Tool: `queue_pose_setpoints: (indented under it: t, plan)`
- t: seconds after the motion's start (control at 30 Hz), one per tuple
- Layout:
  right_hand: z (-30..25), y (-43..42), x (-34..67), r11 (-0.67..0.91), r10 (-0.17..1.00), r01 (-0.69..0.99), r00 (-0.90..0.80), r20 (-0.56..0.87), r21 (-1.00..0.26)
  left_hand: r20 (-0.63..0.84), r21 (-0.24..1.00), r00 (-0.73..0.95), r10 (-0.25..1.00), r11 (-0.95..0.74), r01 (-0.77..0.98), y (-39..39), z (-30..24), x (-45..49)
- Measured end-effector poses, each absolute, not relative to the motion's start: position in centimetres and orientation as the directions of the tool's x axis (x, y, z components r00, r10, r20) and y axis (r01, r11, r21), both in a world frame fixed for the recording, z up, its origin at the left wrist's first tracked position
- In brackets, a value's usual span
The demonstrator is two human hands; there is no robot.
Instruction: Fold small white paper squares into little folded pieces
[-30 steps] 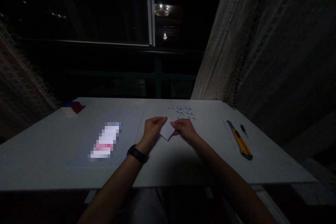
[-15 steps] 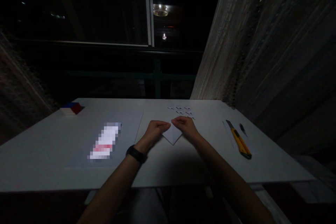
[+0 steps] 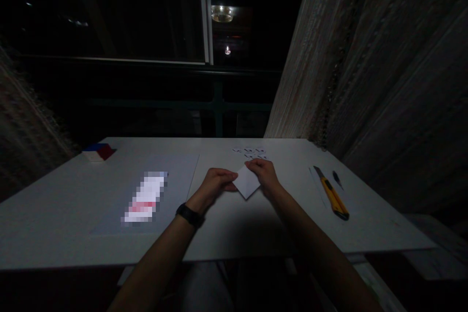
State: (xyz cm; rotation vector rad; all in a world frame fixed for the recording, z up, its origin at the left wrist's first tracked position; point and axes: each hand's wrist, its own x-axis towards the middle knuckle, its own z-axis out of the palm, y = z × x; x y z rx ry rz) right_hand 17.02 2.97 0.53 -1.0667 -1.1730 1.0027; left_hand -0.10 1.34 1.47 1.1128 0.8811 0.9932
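A small folded white paper (image 3: 246, 183), diamond-shaped with one corner pointing toward me, is held just above the table. My left hand (image 3: 215, 181) pinches its left corner between thumb and fingers; a black band circles that wrist. With thumb and fingers closed, my right hand (image 3: 263, 171) grips the paper's upper right edge. Beyond my hands, several small paper pieces with dark marks (image 3: 249, 150) lie in rows on the table.
The white table (image 3: 226, 234) carries a yellow utility knife (image 3: 333, 197) and a dark pointed tool (image 3: 338, 179) at right. On the left are a large sheet of paper (image 3: 179, 190), a pixelated bright item (image 3: 146, 197) and a coloured cube (image 3: 98, 152). Curtains (image 3: 310, 48) hang at the sides.
The paper has turned and shifted slightly right, now showing a full diamond face. My right hand has moved a little up and right along its edge; my left thumb now rests at the left corner.
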Motion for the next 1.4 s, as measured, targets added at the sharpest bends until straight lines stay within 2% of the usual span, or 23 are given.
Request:
queue_pose_setpoints:
  t: [0.23,0.4,0.5,0.63,0.83,1.03,1.17,1.4]
  plan:
    - [1.2,3.2,18.0,0.197,0.965,-0.111,0.199,0.172,-0.974,-0.112,0.957,0.349,0.93,0.196,-0.213,1.6,1.6,-0.7]
    - [1.1,3.1,18.0,0.245,0.944,-0.048,0.24,0.227,-0.968,-0.063,0.948,0.248,0.967,0.136,-0.288,1.6,1.6,-0.5]
    - [1.0,2.8,17.3,0.257,0.952,0.035,0.161,0.259,-0.966,-0.007,0.961,0.276,0.961,0.083,-0.264,1.5,1.5,-0.1]
    - [0.7,2.3,16.2,0.291,0.952,0.149,0.054,0.302,-0.945,0.041,0.993,0.236,0.971,-0.014,-0.115,1.4,1.2,0.3]
    - [0.1,2.5,16.1,0.338,0.931,0.299,0.036,0.364,-0.892,0.038,0.998,0.176,0.984,-0.029,-0.05,1.3,1.1,0.2]
    - [-0.1,2.8,16.9,0.334,0.94,0.329,-0.041,0.34,-0.883,0.018,0.993,0.138,0.99,-0.002,-0.114,1.6,1.2,-0.2]
    - [-0.2,2.6,16.6,0.369,0.929,0.366,-0.107,0.355,-0.854,0.062,0.989,0.172,0.983,-0.038,-0.14,1.8,1.1,-0.1]
    - [-0.1,2.1,16.1,0.397,0.917,0.374,-0.197,0.347,-0.838,0.124,0.992,0.117,0.985,-0.12,-0.039,2.1,0.6,0.2]
